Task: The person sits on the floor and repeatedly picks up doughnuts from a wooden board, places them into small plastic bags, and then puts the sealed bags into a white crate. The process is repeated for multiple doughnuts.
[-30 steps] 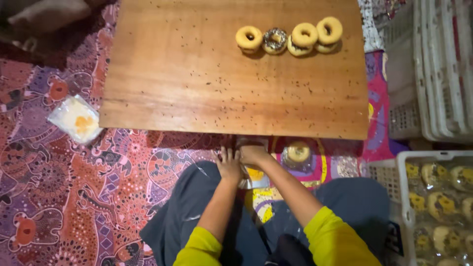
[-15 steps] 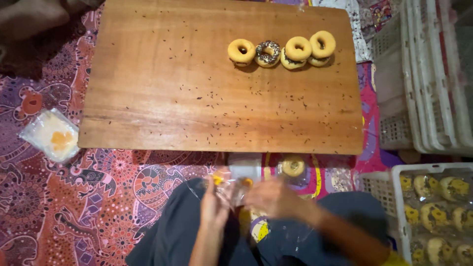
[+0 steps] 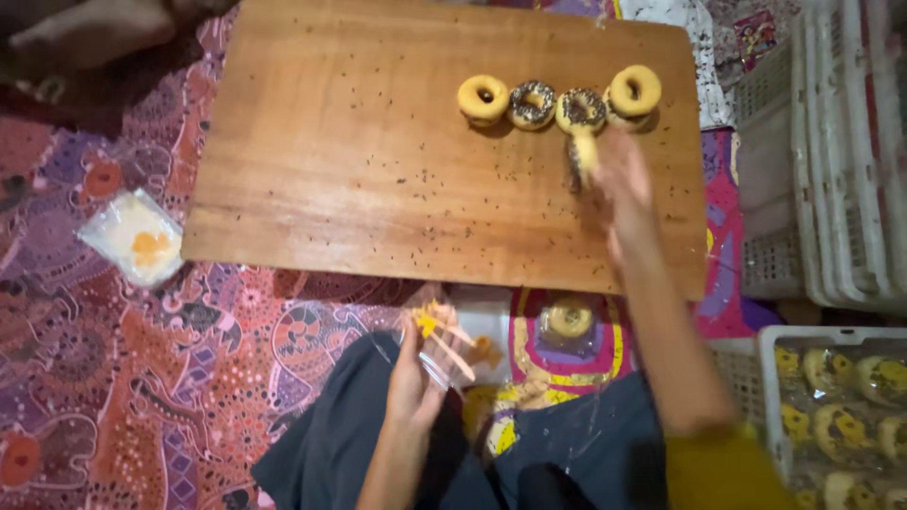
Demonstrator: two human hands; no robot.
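The right hand [image 3: 619, 175] pinches a round yellow doughnut [image 3: 584, 151] on edge in its grip, just below the row of glazed, sprinkled doughnuts [image 3: 557, 102] on the crumb-speckled wooden tabletop [image 3: 359, 170]. The left hand [image 3: 416, 378] is closed on a clear, crinkled plastic bag [image 3: 442, 351] over the lap.

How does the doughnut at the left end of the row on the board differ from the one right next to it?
The left-end doughnut has a plain yellow top; its neighbour is dark and covered in speckled sprinkles. The left-end doughnut stands at the row's end, while the sprinkled doughnut has a doughnut on either side. Both are ring-shaped, lie flat on the wooden board, and no hand touches them.
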